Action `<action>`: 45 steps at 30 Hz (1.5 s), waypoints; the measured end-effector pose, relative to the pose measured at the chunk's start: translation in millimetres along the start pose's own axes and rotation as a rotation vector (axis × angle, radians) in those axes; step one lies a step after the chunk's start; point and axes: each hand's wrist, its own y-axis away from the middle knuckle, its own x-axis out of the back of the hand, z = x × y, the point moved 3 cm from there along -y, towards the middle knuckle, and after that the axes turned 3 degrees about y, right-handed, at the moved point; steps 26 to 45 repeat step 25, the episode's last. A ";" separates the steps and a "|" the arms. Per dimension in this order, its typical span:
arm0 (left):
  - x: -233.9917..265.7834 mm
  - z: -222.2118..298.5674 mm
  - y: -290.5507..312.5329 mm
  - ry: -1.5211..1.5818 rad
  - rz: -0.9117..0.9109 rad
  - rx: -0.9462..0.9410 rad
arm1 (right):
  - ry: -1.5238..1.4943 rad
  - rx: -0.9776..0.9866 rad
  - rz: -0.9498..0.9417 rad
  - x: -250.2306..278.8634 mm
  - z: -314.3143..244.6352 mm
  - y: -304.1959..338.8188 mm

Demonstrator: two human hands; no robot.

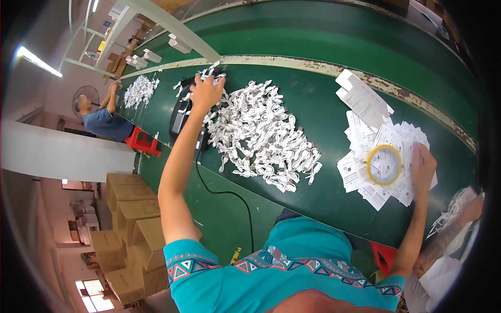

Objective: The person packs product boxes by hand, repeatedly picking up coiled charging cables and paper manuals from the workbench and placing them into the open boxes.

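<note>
My left hand [207, 94] reaches over a black device [179, 122] with a cord, its fingers apart and curved just above small bundled white cables [212, 70] lying on it. Whether a fingertip touches a cable is hard to tell. Beside the device spreads a large heap of bundled white cables [255, 130] with metal plug ends. On the right, my right hand [424, 169] rests with outstretched fingers at the edge of a fanned pile of printed white paper slips [365, 141]. A yellow-edged roll of tape [384, 165] lies flat on the slips.
A flattened white carton [364, 98] touches the slips on the green bench [323, 115]. Another person [106, 120] works by a smaller cable heap [140, 92]. Cardboard boxes [133, 229] stand at left. A tattooed forearm [438, 242] and a clear bag of cables [453, 208] show at right.
</note>
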 end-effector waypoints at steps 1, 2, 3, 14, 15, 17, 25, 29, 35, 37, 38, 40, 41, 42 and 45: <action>-5.0 -17.7 -3.1 0.011 -0.044 0.102 | -0.006 0.005 -0.011 -0.6 -2.1 -1.3; -12.4 -32.4 -2.4 0.008 -0.039 0.104 | -0.007 0.009 -0.021 -0.3 -3.3 -2.5; -21.1 -43.9 -1.5 -0.014 -0.098 0.033 | -0.013 0.013 -0.017 -1.8 -2.8 -4.2; -14.0 26.0 80.6 0.371 -0.053 -0.342 | -0.031 0.045 0.000 -4.8 2.1 -0.4; -11.7 32.8 87.0 0.386 0.016 -0.405 | -0.032 0.044 0.000 -4.3 2.4 -0.3; -6.1 43.9 96.1 0.387 -0.014 -0.386 | -0.013 0.044 0.009 -3.4 2.2 -0.3; -7.5 61.7 116.0 0.348 -0.022 -0.438 | 0.000 0.047 0.003 -2.3 0.9 -0.6; -7.5 61.7 116.0 0.348 -0.022 -0.438 | 0.000 0.047 0.003 -2.3 0.9 -0.6; -7.5 61.7 116.0 0.348 -0.022 -0.438 | 0.000 0.047 0.003 -2.3 0.9 -0.6; -7.5 61.7 116.0 0.348 -0.022 -0.438 | 0.000 0.047 0.003 -2.3 0.9 -0.6; -7.5 61.7 116.0 0.348 -0.022 -0.438 | 0.000 0.047 0.003 -2.3 0.9 -0.6; -7.5 61.7 116.0 0.348 -0.022 -0.438 | 0.000 0.047 0.003 -2.3 0.9 -0.6; -7.5 61.7 116.0 0.348 -0.022 -0.438 | 0.000 0.047 0.003 -2.3 0.9 -0.6; -7.5 61.7 116.0 0.348 -0.022 -0.438 | 0.000 0.047 0.003 -2.3 0.9 -0.6; -7.5 61.7 116.0 0.348 -0.022 -0.438 | 0.000 0.047 0.003 -2.3 0.9 -0.6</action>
